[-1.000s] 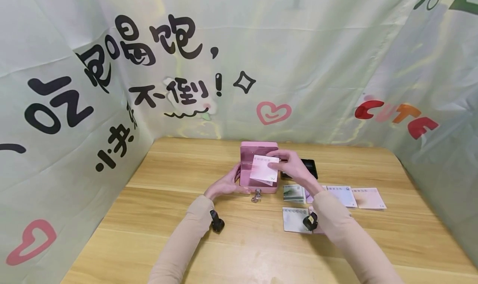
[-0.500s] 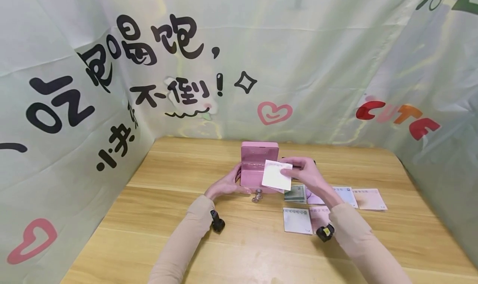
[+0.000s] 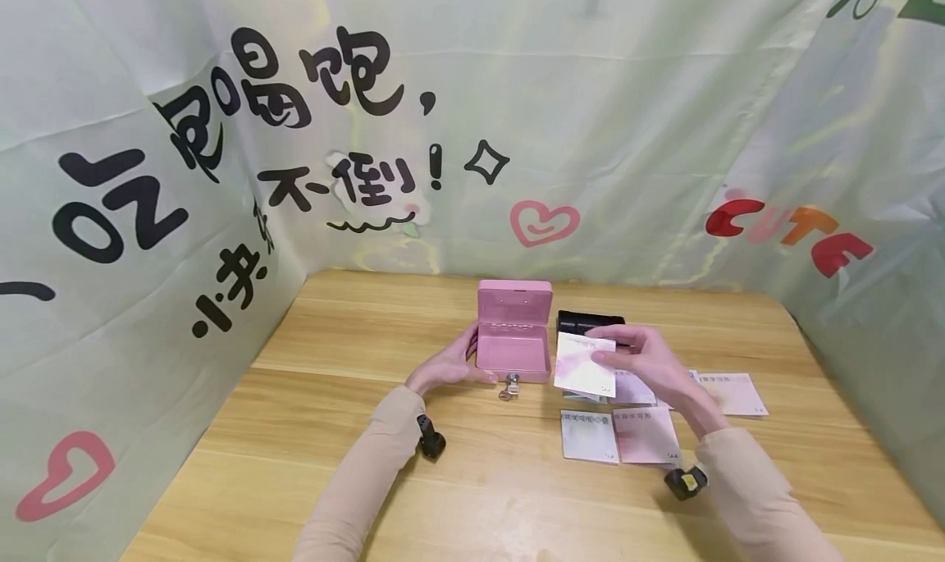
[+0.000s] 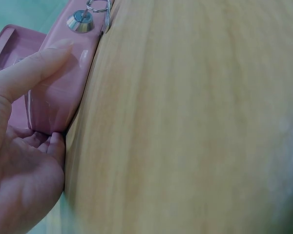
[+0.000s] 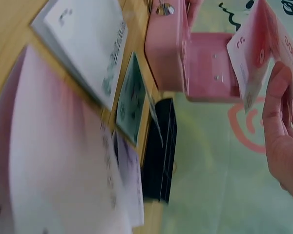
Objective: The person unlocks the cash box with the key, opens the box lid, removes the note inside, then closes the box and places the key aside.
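Note:
A pink metal cash box point(image 3: 533, 376) stands at the back middle of the table with its lid point(image 3: 514, 301) raised and its inside bare. My left hand point(image 3: 446, 369) grips the box's left side; the left wrist view shows the thumb on the front wall point(image 4: 71, 85) and the fingers at the corner. Keys point(image 3: 506, 394) hang from the lock. To the right of the box, my right hand point(image 3: 650, 361) pinches a folded pink banknote point(image 3: 579, 369), raised above the table. The right wrist view shows this banknote point(image 5: 249, 56) standing apart like a V, with "100" printed on it.
Folded banknotes lie in two rows to the right: a whitish one point(image 3: 586, 437) and a pink one point(image 3: 645, 437) in front, several behind, including a peach one point(image 3: 732, 394). A black case point(image 3: 579, 320) lies behind them. Printed cloth point(image 3: 627, 135) walls the table's back and sides.
My right hand has carried the folded banknote from over the cash box to the right, uncovering the box's inside. My left hand has stayed on the box.

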A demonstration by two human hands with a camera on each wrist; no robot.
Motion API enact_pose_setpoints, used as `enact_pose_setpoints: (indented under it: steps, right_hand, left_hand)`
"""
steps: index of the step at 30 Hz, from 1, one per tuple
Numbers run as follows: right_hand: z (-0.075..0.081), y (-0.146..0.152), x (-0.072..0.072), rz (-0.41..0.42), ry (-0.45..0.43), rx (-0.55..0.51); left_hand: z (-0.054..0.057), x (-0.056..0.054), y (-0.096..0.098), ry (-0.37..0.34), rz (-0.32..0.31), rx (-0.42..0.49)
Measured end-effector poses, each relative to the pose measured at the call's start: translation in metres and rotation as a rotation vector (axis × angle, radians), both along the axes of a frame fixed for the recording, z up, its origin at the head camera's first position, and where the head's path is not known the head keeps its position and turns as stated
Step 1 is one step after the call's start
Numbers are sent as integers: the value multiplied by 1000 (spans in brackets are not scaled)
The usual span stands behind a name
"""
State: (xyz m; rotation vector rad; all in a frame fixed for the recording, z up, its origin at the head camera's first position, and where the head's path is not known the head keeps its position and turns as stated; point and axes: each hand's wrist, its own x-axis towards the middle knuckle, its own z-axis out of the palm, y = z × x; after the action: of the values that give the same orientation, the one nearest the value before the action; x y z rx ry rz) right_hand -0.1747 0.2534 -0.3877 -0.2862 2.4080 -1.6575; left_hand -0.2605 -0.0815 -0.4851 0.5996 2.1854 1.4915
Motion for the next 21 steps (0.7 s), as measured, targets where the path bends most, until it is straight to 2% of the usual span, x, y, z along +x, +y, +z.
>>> enact_pose_setpoints:
  steps: [5,11,16,21]
  right_hand:
    - [-1,16,6,49,10,35]
    - [-8,40,9,54,3,49]
    - [-9,66,17,38,9,90]
    - [-15,89,25,35,20,35]
  left_hand:
    - [0,0,-1,2,3,-16]
    - [0,0,0,5,3,-6]
    - [0,0,1,6,-2,13]
    - [-2,-2,1,-1,-6,33]
